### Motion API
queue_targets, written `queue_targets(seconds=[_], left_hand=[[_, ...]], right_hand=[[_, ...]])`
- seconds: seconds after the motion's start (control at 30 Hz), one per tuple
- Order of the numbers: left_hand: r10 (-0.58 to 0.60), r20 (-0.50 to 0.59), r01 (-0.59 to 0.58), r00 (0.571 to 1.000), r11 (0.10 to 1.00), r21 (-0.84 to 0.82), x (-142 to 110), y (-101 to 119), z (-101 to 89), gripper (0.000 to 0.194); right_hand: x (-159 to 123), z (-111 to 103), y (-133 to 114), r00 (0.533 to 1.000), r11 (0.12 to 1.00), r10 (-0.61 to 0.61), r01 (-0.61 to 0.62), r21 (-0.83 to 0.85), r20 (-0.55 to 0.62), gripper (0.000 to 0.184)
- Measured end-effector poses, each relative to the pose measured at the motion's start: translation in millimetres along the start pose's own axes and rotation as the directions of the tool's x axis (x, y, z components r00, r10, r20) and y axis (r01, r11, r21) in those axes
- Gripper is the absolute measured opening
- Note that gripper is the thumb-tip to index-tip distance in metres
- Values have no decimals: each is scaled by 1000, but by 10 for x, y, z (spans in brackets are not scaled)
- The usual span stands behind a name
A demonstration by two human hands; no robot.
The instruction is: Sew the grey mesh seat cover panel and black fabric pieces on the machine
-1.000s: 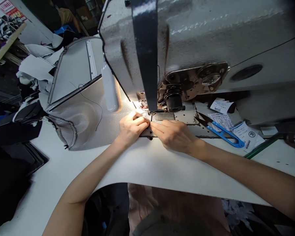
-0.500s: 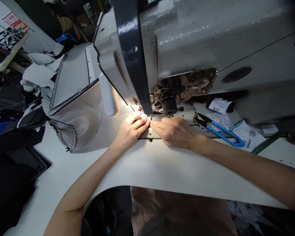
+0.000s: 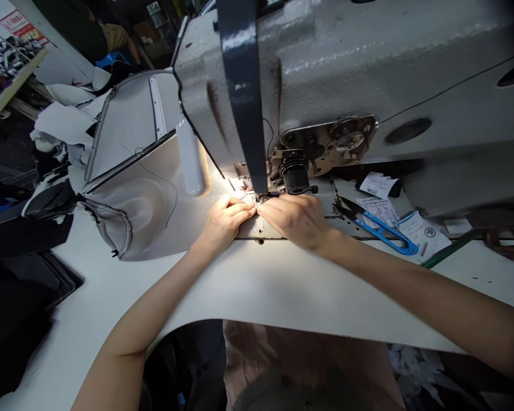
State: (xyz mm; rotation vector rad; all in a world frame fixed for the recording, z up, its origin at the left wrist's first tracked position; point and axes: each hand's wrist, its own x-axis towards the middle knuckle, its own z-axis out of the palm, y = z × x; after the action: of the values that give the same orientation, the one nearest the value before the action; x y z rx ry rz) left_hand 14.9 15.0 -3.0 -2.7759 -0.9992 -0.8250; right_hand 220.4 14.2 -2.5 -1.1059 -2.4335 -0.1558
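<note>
My left hand (image 3: 226,220) and my right hand (image 3: 294,219) meet fingertip to fingertip just under the head of a grey sewing machine (image 3: 346,85). Both hands have their fingers pinched together on a small pale piece at the needle plate (image 3: 257,227), too small to name. A grey mesh fabric piece (image 3: 145,200) with dark piping spreads to the left, and my left hand rests on its edge. The needle itself is hidden behind a dark strap (image 3: 244,97) hanging in front of the machine.
Blue thread snips (image 3: 379,231) lie right of my right hand, beside several paper labels (image 3: 424,237). A white lamp tube (image 3: 191,157) hangs left of the needle. Cut fabric pieces (image 3: 64,123) are piled at the far left. The white table (image 3: 282,291) curves round my body.
Both hands have edged a little farther in under the machine head, fingertips staying together. The view shifted slightly.
</note>
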Motion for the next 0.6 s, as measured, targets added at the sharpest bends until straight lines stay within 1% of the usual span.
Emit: queue_targets(seconds=[0.07, 0.13, 0.17, 0.23, 0.27, 0.33, 0.4, 0.47, 0.53, 0.6], left_hand=[[-12, -6, 12, 1000, 1000, -7, -14, -12, 9, 25], [-35, -2, 35, 999, 999, -7, -34, -20, 20, 28], [-59, 7, 59, 998, 998, -1, -45, -22, 25, 28], [-108, 30, 107, 994, 994, 19, -63, -20, 32, 29], [-116, 39, 115, 992, 993, 29, -67, -19, 32, 30], [-81, 39, 80, 996, 996, 43, -64, -15, 26, 31], [-23, 25, 22, 999, 999, 50, -48, -12, 13, 28], [6, 13, -7, 1000, 998, 60, -25, -8, -2, 25], [30, 4, -30, 1000, 997, 73, 0, -4, -12, 24], [55, -18, -53, 998, 994, 99, 21, 1, -16, 25]], right_hand=[[19, 54, -25, 986, 986, 165, -165, 18, -1, 27], [35, 115, -48, 957, 957, 290, -289, 22, -2, 28], [40, 141, -56, 946, 946, 324, -324, 16, -1, 29], [47, 168, -63, 937, 937, 350, -350, 0, -9, 28], [47, 168, -62, 938, 938, 346, -346, -8, -19, 27], [42, 142, -52, 959, 959, 282, -283, -17, -34, 24], [28, 94, -44, 985, 986, 163, -165, -26, -49, 24], [6, 44, -46, 997, 997, 56, -58, -47, -52, 26], [-21, 11, -60, 999, 997, 16, -20, -72, -48, 26], [-45, 1, -76, 999, 997, 13, -16, -81, -34, 24]])
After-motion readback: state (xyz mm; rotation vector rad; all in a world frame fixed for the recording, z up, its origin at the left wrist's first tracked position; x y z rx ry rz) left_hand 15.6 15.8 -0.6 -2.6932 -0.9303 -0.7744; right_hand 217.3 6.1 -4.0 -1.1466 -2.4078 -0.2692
